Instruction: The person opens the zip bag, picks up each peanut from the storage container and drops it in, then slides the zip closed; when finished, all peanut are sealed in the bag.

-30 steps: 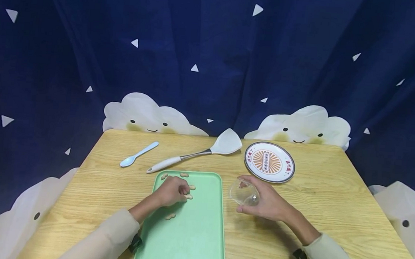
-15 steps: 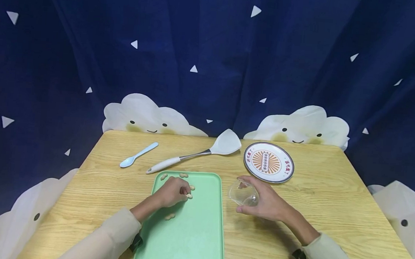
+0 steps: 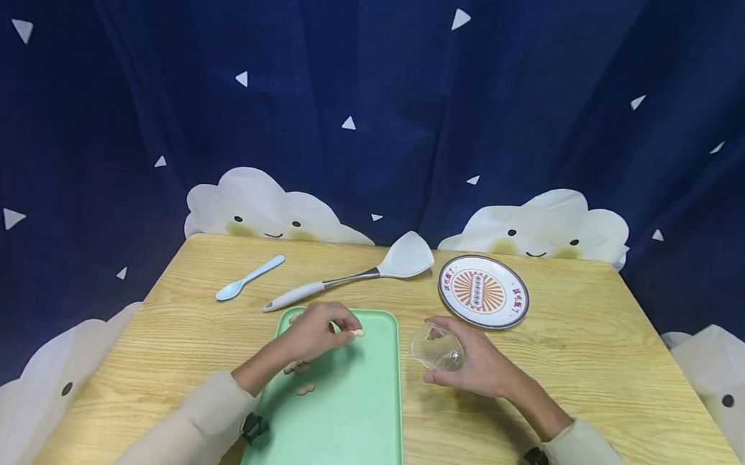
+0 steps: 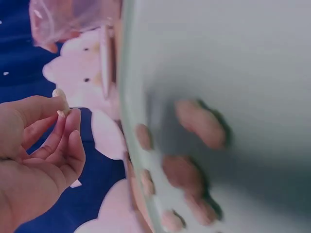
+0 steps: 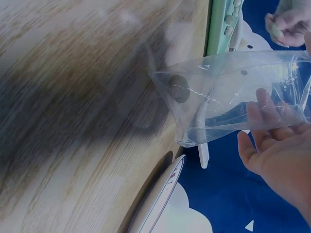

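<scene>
My left hand pinches a peanut between thumb and fingertips, raised above the far part of the green tray. In the left wrist view the held peanut shows clear of the tray surface. Several other unshelled peanuts lie on the tray below, some partly hidden by the hand in the head view. My right hand grips a clear plastic bag to the right of the tray, its mouth held apart. A round brownish spot shows at the bag's lower end in the right wrist view.
Behind the tray lies a white spatula with a long handle. A light blue spoon is at the back left of the wooden table. A printed white plate stands beyond my right hand. A dark blue curtain hangs behind.
My left hand has lifted a peanut off the tray and moved it up and slightly right, towards the bag. The right hand and bag have stayed in place.
</scene>
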`<state>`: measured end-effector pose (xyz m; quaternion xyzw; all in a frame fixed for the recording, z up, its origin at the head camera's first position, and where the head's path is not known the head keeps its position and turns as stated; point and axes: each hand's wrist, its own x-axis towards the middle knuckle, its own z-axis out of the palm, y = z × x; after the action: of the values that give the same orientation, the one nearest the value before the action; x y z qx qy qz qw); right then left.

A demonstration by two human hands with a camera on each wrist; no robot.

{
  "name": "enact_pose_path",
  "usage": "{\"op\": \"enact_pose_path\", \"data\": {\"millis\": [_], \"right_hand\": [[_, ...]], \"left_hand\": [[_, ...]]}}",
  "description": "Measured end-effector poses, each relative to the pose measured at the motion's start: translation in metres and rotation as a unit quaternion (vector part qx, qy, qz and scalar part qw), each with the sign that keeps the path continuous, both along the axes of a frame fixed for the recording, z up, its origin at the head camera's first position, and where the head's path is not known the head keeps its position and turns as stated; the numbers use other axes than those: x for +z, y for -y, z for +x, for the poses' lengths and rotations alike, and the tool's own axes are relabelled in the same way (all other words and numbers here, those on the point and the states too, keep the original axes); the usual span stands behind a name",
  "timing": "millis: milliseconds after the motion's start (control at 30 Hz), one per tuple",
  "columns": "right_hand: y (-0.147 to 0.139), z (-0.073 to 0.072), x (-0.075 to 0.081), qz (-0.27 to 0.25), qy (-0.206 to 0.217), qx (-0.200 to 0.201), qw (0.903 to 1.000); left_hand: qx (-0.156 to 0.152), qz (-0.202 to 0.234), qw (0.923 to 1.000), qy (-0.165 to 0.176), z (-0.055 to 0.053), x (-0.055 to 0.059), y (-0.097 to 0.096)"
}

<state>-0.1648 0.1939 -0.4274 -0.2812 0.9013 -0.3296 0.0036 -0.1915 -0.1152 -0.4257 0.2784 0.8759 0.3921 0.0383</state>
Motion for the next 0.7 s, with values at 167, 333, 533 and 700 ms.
{"op": "enact_pose_path", "data": {"millis": [167,333,533,700], "right_hand": [[0.001,0.000,-0.001,-0.001,0.000,0.004,1.0000],[0.002,-0.001,-0.001,-0.002,0.001,0.004,1.0000],[0.004,0.000,0.000,-0.004,0.018,-0.002,0.9998],[0.005,0.001,0.000,-0.001,0.028,-0.001,0.9996]], "left_hand": [[0.000,0.035,0.9993,0.011,0.004,0.013,-0.014],[-0.008,0.063,0.9979,0.014,0.008,0.023,-0.031],[-0.032,0.064,0.9974,0.010,0.011,0.032,-0.057],[-0.049,0.046,0.9978,-0.003,0.012,0.037,-0.075]]}}
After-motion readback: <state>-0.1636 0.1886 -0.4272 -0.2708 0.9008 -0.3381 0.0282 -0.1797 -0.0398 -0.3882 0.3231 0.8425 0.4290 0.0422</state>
